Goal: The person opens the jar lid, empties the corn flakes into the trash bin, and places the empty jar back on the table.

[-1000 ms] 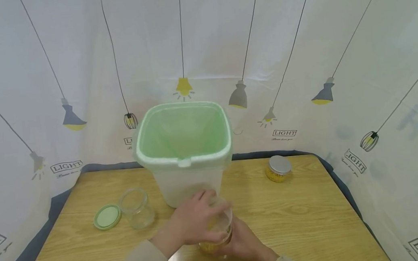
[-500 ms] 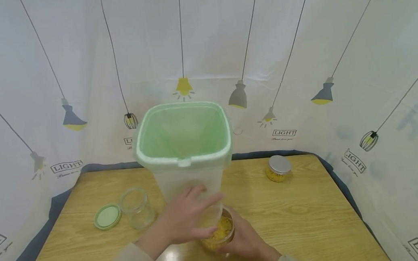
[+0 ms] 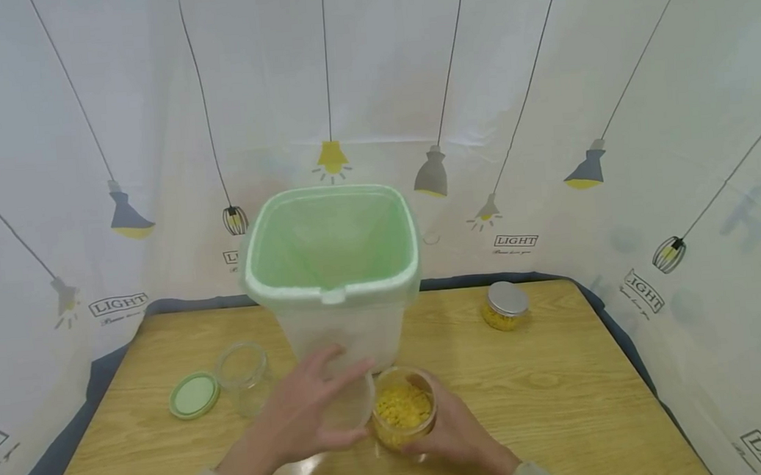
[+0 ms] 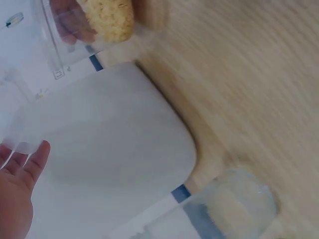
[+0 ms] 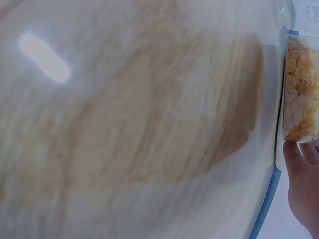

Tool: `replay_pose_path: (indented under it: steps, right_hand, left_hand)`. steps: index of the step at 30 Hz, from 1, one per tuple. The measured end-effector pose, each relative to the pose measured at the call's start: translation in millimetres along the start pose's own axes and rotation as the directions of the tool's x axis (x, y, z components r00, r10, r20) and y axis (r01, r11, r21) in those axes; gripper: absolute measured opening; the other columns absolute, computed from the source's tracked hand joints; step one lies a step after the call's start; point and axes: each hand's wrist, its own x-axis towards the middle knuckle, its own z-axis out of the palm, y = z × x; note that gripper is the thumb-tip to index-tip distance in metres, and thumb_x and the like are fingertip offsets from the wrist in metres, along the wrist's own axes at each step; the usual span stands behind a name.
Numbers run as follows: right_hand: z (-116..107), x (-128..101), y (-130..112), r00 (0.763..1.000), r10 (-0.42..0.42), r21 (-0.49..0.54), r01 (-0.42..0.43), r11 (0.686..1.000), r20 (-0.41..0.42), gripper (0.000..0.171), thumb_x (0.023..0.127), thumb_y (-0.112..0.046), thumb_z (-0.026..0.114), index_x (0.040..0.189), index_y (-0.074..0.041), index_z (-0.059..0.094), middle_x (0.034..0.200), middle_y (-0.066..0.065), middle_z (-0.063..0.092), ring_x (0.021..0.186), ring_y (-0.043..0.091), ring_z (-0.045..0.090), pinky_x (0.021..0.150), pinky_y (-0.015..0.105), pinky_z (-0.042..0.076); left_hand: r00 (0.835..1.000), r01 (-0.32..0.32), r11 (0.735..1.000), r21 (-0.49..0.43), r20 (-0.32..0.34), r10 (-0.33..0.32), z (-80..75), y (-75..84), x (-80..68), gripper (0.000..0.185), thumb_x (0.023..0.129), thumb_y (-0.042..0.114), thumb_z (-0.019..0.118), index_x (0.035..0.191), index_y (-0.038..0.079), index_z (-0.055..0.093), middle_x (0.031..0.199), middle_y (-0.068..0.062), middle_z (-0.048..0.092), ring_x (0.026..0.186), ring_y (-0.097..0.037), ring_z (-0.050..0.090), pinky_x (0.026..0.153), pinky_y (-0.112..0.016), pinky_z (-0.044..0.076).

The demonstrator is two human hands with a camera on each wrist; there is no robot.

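The right hand (image 3: 457, 434) curls around an open jar of yellow flakes (image 3: 404, 415) standing on the wooden table (image 3: 564, 394). Just left, the left hand (image 3: 300, 420) pinches its clear lid (image 3: 349, 409), already off. Behind stands the green-lined bin (image 3: 333, 270), seemingly empty; the flakes remain in the jar, unpoured.
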Motion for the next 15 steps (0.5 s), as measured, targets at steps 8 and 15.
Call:
replay_pose_path:
  steps: [8, 15]
  right_hand:
    - [-5, 0, 2, 0.998, 0.060, -0.009, -0.061, 0.998, -0.008, 0.111, 0.054, -0.046, 0.093, 0.146, -0.029, 0.033, 0.145, -0.004, 0.048, 0.134, 0.015, 0.047, 0.115, 0.046, 0.038]
    - [-9, 1, 3, 0.996, 0.085, -0.019, -0.086, 0.996, -0.037, 0.111, 0.052, -0.047, 0.093, 0.145, -0.032, 0.033, 0.144, -0.007, 0.049, 0.134, 0.014, 0.047, 0.115, 0.045, 0.038]
  left_hand:
    - [0.977, 0.211, 0.947, -0.244, 0.043, -0.207, 14.9, -3.6, -29.6, 0.091, 0.063, 0.059, 0.084, 0.142, 0.033, 0.046, 0.138, -0.009, 0.047, 0.117, -0.024, 0.055, 0.088, -0.046, 0.056]
    - [0.915, 0.400, 0.778, -0.484, 0.168, -0.365, 31.3, -6.2, -48.0, 0.086, 0.070, 0.058, 0.080, 0.143, 0.031, 0.042, 0.145, 0.001, 0.045, 0.128, -0.022, 0.050, 0.092, -0.042, 0.056]
